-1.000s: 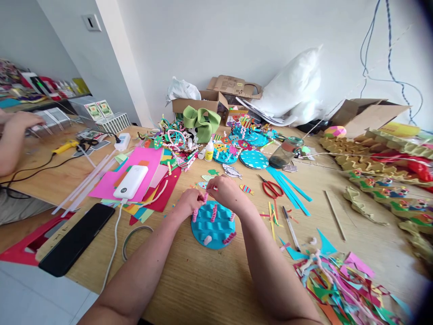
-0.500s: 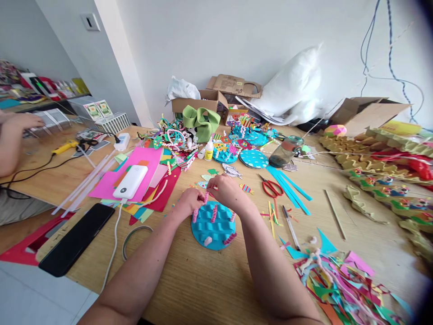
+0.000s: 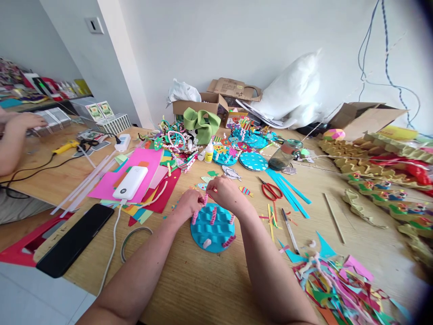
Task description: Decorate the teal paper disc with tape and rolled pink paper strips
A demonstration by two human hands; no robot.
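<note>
A round blue paper disc point(image 3: 211, 230) with raised wavy strips lies on the table in front of me. Several pink coiled pipe cleaners stand on it, one near its middle point(image 3: 213, 215); a darker pink coil point(image 3: 229, 241) leans at the lower right edge. A pale pink piece point(image 3: 206, 243) sits near the front. Over the disc's far edge, my left hand point(image 3: 190, 204) and my right hand point(image 3: 223, 193) meet, both pinched closed on another pink coiled pipe cleaner point(image 3: 206, 199). Its lower end is partly hidden by fingers. Paper fish point(image 3: 246, 191) lie just beyond my hands.
Red scissors point(image 3: 271, 189), a pen point(image 3: 290, 230) and blue strips point(image 3: 287, 192) lie at right, with paper scraps point(image 3: 341, 284) nearer me. A glue bottle point(image 3: 209, 152) and glass jar point(image 3: 286, 154) stand behind. Left are a power bank point(image 3: 131, 183), phone point(image 3: 74, 240) and another person's arm point(image 3: 15, 140).
The view has shifted slightly. Both hands stay closed at the same pink pipe cleaner over the disc's far edge, with hardly any movement.
</note>
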